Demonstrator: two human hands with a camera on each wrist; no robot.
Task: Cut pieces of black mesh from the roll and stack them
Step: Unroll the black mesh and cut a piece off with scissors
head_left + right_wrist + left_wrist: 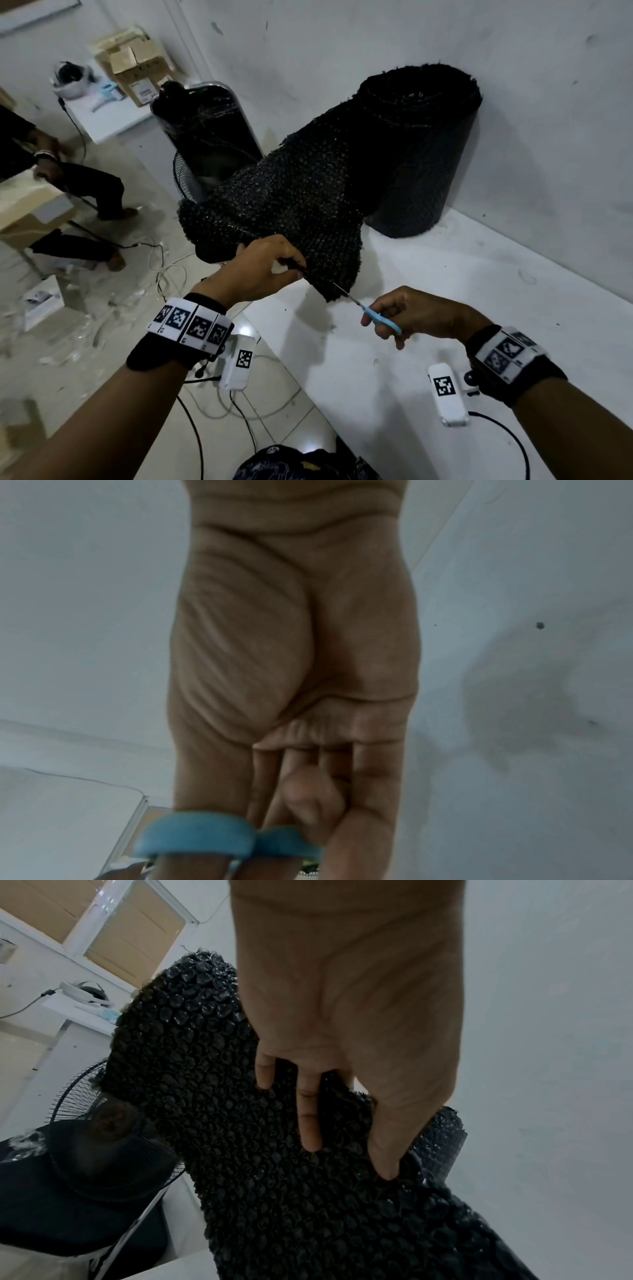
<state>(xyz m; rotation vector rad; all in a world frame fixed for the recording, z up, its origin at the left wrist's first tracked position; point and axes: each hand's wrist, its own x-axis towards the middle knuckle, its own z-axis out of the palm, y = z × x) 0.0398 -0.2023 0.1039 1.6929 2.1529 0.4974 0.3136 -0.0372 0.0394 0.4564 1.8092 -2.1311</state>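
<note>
The black mesh roll [421, 150] stands upright on the white worktop [479, 308], against the wall. Its free end [291, 222] is pulled out toward you and hangs past the worktop's left edge.

Your left hand [260, 270] pinches that free end at its lower edge; the left wrist view shows fingers [310, 1118] spread under the sheet with the thumb on the other side. Your right hand [411, 315] has its fingers through the blue handles of the scissors [373, 313], with the blade tips right at the mesh's bottom edge, beside your left thumb. I can't tell if the blades have bitten in yet.

For the cut, I'd:
- keep the sheet taut with your left hand so the weave doesn't bunch between the blades
- keep that thumb off the blade line, it's close
- run short strokes straight up along one row of the mesh
- watch for the unrolled end tugging the upright roll over

No cut stack is visible on the worktop yet, so the task looks early.

Containers: cardboard boxes [137, 65] are stacked on the far white table; contents not visible.
</note>
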